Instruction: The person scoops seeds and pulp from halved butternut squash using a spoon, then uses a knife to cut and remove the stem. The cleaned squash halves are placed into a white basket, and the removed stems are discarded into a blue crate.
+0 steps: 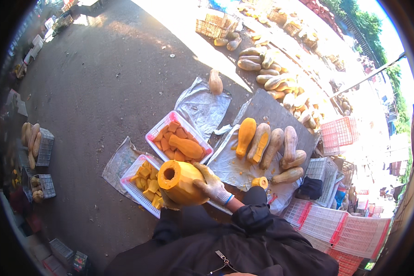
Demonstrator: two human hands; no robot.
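Note:
A large peeled orange squash point(184, 183) with a round hole at its cut end is held up before my body. My right hand point(212, 183), in a pale work glove with orange stains, grips its right side. My left hand point(169, 201), gloved and mostly hidden by the squash, supports it from below on the left. Under and left of it stands a plastic crate point(129, 189) with cut yellow-orange pieces. Just beyond is another crate point(207, 157) with darker orange chunks and a whole peeled squash point(185, 146) on top.
On a sheet-covered board point(224, 169) to the right lie a peeled squash point(246, 132), a partly peeled one point(259, 139), several unpeeled squashes point(272, 148) and a cut piece point(259, 182). A tan squash point(215, 82) rests on a plastic sheet point(200, 103). Stacked crates point(334, 224) stand at right.

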